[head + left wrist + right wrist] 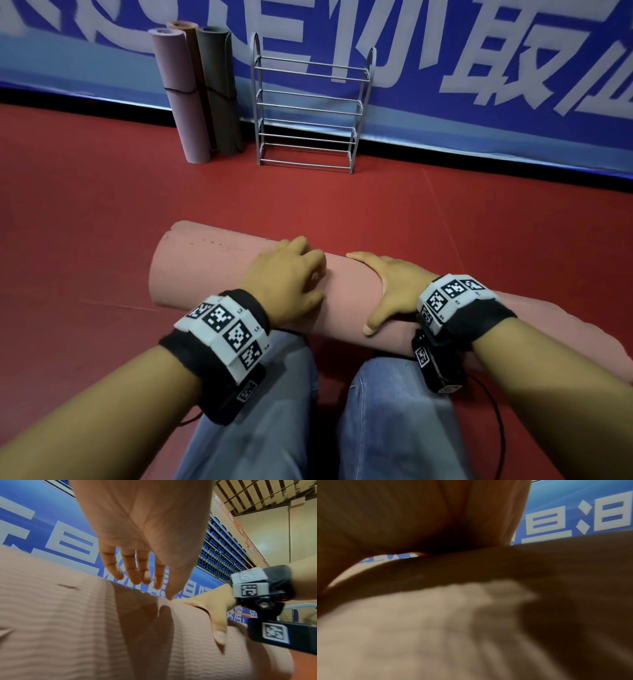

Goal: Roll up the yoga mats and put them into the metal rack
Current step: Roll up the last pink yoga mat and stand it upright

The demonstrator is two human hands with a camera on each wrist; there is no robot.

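A rolled salmon-pink yoga mat point(205, 267) lies across the red floor just beyond my knees, its left end open. My left hand point(291, 270) rests on top of the roll near its middle. In the left wrist view its fingers point(133, 568) are straight and slightly spread above the mat point(60, 622), with the thumb tip touching it. My right hand point(387, 284) lies flat over the roll just to the right, thumb down the near side and fingers over the top. The right wrist view is dark and blurred: palm point(402, 513) against mat point(419, 628). The metal rack point(308, 109) stands empty against the wall.
Three rolled mats, pink point(178, 96), brown point(191, 51) and green point(219, 89), lean upright on the blue banner wall point(479, 85) left of the rack. Red floor point(342, 198) stretches between my mat and the rack. My jeans-clad knees point(274, 411) are under my wrists.
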